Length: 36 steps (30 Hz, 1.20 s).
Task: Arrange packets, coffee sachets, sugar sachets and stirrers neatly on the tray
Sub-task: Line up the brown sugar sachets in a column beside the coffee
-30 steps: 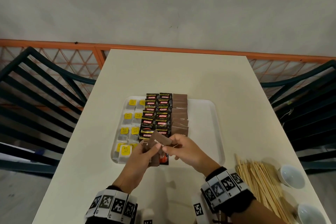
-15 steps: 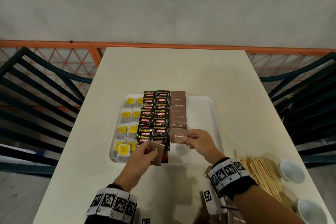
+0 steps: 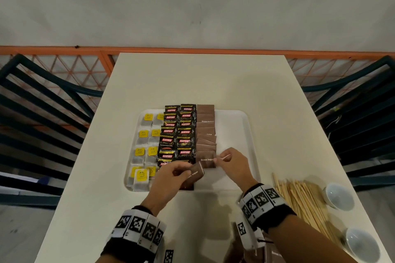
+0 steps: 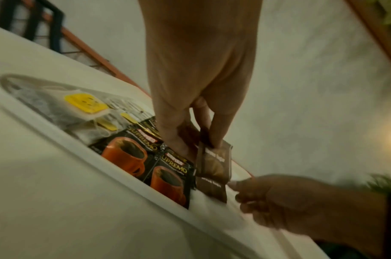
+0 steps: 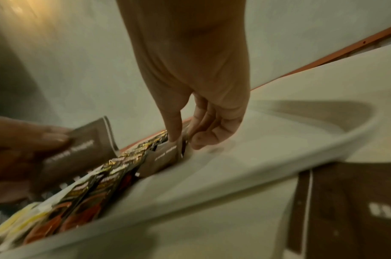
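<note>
Pale plaster wall and an orange lattice railing back a cream table (image 3: 198,83), with dark slatted chairs (image 3: 42,113) on either side. On it lies a white tray (image 3: 235,130) — two columns of tea bags (image 3: 147,147) with yellow tags at its left, then two columns of black Kopiko Supremo coffee sachets (image 3: 177,132), then a single overlapping column of brown sugar sachets (image 3: 205,130); the tray's right part is bare. The left hand (image 3: 168,179) pinches a small stack of brown sugar sachets (image 3: 195,174) between thumb and fingers, held tilted just above the near end of the coffee rows. The right hand (image 3: 232,164) has its thumb and fingertips closed on the right edge of the nearest laid sugar sachet (image 3: 208,159), which lies flat at the near end of the brown column. Wooden stirrers (image 3: 303,203) lie in a loose heap on the table right of the tray, well apart from it, beside two small white bowls (image 3: 337,196) — more brown packets (image 5: 354,210) sit near the table's front edge
</note>
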### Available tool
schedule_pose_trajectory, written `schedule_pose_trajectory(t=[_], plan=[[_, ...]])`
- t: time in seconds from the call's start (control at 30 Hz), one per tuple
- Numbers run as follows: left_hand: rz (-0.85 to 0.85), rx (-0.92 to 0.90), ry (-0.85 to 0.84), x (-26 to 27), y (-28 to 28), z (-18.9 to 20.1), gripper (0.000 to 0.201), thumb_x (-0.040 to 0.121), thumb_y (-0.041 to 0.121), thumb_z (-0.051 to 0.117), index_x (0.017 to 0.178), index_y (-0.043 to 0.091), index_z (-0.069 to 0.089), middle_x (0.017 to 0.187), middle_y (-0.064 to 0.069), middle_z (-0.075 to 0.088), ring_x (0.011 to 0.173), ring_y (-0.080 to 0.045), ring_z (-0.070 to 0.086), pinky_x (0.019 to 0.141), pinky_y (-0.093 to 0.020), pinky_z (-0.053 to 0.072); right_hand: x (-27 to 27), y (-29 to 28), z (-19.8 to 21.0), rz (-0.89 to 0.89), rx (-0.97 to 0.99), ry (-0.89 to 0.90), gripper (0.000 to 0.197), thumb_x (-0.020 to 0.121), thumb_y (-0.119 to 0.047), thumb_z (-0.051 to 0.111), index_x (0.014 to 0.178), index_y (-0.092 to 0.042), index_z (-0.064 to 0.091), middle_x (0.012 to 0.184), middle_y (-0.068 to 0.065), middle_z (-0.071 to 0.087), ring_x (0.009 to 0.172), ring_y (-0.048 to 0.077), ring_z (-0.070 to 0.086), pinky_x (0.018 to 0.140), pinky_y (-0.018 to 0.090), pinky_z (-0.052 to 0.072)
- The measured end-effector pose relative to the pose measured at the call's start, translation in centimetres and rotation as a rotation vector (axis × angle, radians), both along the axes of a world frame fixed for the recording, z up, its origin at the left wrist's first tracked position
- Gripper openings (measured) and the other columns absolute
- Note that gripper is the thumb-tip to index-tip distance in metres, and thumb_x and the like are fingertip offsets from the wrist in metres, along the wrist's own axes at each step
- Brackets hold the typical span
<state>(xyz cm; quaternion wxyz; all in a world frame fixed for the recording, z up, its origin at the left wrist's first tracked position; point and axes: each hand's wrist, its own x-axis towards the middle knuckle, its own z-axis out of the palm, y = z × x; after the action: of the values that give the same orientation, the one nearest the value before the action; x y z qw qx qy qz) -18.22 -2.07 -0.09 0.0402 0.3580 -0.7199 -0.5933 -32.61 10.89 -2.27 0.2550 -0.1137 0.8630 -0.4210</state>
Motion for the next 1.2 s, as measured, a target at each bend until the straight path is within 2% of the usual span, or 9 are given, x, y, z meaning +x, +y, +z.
schedule_pose_trajectory(t=[0.13, 0.3, 0.47, 0.6, 0.83, 0.9, 1.03, 1.1, 1.2], plan=[[-0.082, -0.221, -0.042, -2.1, 0.2, -0.5, 0.013, 0.080, 0.011, 0.069, 0.086, 0.022, 0.069, 0.079, 0.015, 0.064, 0.078, -0.003, 0.059, 0.064, -0.008, 0.039, -0.5, 2.5, 1.9, 0.023, 0.029, 0.048, 0.014, 0.081, -0.025, 0.068, 0.086, -0.014, 0.060, 0.075, -0.002, 0.062, 0.069, 0.014, 0.057, 0.056, 0.016, 0.038], [-0.175, -0.302, -0.039, -4.6, 0.2, -1.4, 0.013, 0.080, 0.007, 0.068, 0.091, 0.010, 0.072, 0.088, 0.000, 0.068, 0.079, -0.004, 0.058, 0.063, -0.001, 0.039, -0.4, 7.3, 4.1, 0.044, 0.073, 0.046, 0.007, 0.084, -0.027, 0.065, 0.085, -0.021, 0.061, 0.077, -0.005, 0.066, 0.064, 0.006, 0.060, 0.054, 0.012, 0.038], [-0.281, -0.447, -0.073, -5.7, 0.1, -2.3, 0.011, 0.082, 0.011, 0.067, 0.092, 0.011, 0.071, 0.093, -0.002, 0.068, 0.083, -0.012, 0.059, 0.079, -0.025, 0.049, 0.9, 12.2, 4.7, 0.027, 0.139, 0.084, 0.004, 0.084, -0.024, 0.064, 0.081, -0.024, 0.062, 0.073, -0.005, 0.066, 0.064, 0.006, 0.062, 0.055, 0.010, 0.043], [-0.339, -0.620, -0.071, -5.9, 0.1, -2.8, 0.012, 0.083, 0.014, 0.065, 0.094, 0.010, 0.069, 0.095, -0.004, 0.062, 0.082, -0.013, 0.055, 0.077, -0.024, 0.045, 2.4, 14.8, 4.3, 0.016, 0.177, 0.072, 0.009, 0.084, -0.024, 0.065, 0.079, -0.029, 0.059, 0.075, -0.006, 0.065, 0.068, 0.009, 0.062, 0.062, 0.019, 0.047], [-0.356, -0.773, 0.016, -5.5, 0.7, -2.2, 0.011, 0.081, 0.013, 0.067, 0.091, 0.008, 0.067, 0.095, -0.007, 0.061, 0.091, -0.023, 0.055, 0.082, -0.034, 0.046, 4.4, 15.6, 4.2, 0.110, 0.247, 0.142, 0.007, 0.086, -0.025, 0.062, 0.085, -0.029, 0.057, 0.076, -0.014, 0.059, 0.067, 0.003, 0.056, 0.055, 0.008, 0.042], [-0.528, -0.774, 0.051, -4.9, 1.9, -0.9, 0.014, 0.087, 0.018, 0.060, 0.098, 0.011, 0.065, 0.099, -0.003, 0.059, 0.092, -0.017, 0.053, 0.083, -0.027, 0.043, 4.6, 15.4, 3.8, 0.175, 0.307, 0.196, 0.005, 0.087, -0.026, 0.060, 0.092, -0.027, 0.059, 0.080, -0.015, 0.055, 0.072, 0.005, 0.054, 0.059, 0.009, 0.039], [-1.037, -0.602, -0.052, -2.7, 6.2, 0.6, 0.030, 0.090, 0.036, 0.054, 0.114, 0.018, 0.056, 0.112, 0.001, 0.053, 0.092, -0.007, 0.043, 0.078, -0.018, 0.034, 4.5, 14.2, 2.0, 0.289, 0.417, 0.286, 0.032, 0.087, -0.033, 0.057, 0.115, -0.018, 0.057, 0.111, -0.005, 0.052, 0.110, 0.013, 0.044, 0.090, 0.022, 0.035], [-1.202, -0.575, -0.073, -1.8, 8.3, 0.2, 0.046, 0.084, 0.042, 0.060, 0.124, 0.020, 0.049, 0.120, -0.001, 0.047, 0.102, -0.013, 0.044, 0.085, -0.023, 0.037, 4.3, 13.4, 1.2, 0.354, 0.489, 0.334, 0.043, 0.086, -0.038, 0.057, 0.123, -0.018, 0.052, 0.122, -0.002, 0.050, 0.117, 0.017, 0.041, 0.099, 0.028, 0.034], [-1.434, -0.784, -0.064, -0.8, 10.8, -0.7, 0.071, 0.076, 0.043, 0.068, 0.135, 0.019, 0.036, 0.134, -0.010, 0.036, 0.118, -0.027, 0.036, 0.099, -0.037, 0.032, 4.1, 12.5, 0.7, 0.451, 0.611, 0.373, 0.050, 0.083, -0.040, 0.059, 0.125, -0.016, 0.048, 0.123, 0.003, 0.049, 0.117, 0.021, 0.041, 0.102, 0.031, 0.034]])
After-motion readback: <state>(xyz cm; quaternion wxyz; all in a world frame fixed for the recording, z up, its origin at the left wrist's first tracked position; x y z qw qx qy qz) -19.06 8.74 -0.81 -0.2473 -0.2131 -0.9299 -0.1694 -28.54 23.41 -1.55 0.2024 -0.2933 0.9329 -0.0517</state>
